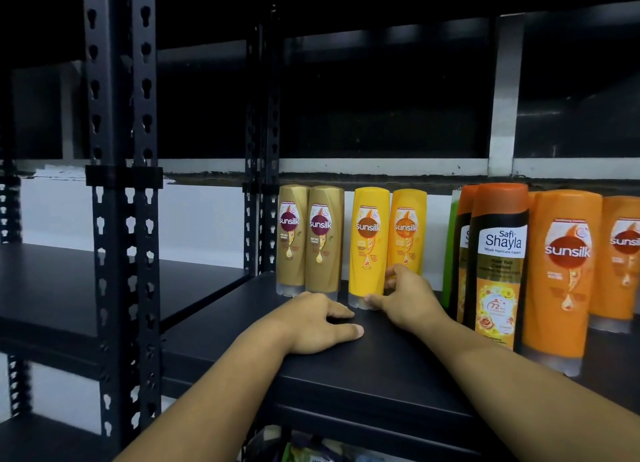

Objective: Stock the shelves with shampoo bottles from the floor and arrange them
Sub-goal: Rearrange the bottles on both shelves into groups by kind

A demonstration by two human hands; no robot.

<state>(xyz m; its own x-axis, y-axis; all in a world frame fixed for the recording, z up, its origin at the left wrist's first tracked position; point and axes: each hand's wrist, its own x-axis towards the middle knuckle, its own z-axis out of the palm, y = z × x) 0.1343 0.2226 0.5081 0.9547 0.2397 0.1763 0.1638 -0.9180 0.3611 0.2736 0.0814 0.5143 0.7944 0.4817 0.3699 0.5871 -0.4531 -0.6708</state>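
Shampoo bottles stand cap-down on a black shelf [381, 368]. Two gold Sunsilk bottles [310, 240] are at the left, then two yellow Sunsilk bottles. My right hand [403, 299] pinches the base of the nearer yellow bottle [367, 240], thumb at its clear cap and fingers behind, against the second yellow bottle [408, 226]. My left hand [313, 319] rests flat on the shelf just in front of the gold bottles, holding nothing. Further right stand a Safi Shayla bottle [498, 264] and orange Sunsilk bottles [562, 274].
A black perforated rack upright [121, 198] stands at the left, with another black shelf [86, 288] beyond it. A green bottle [450, 254] shows behind the Shayla bottles. Some packaging [304, 453] is visible on the level below.
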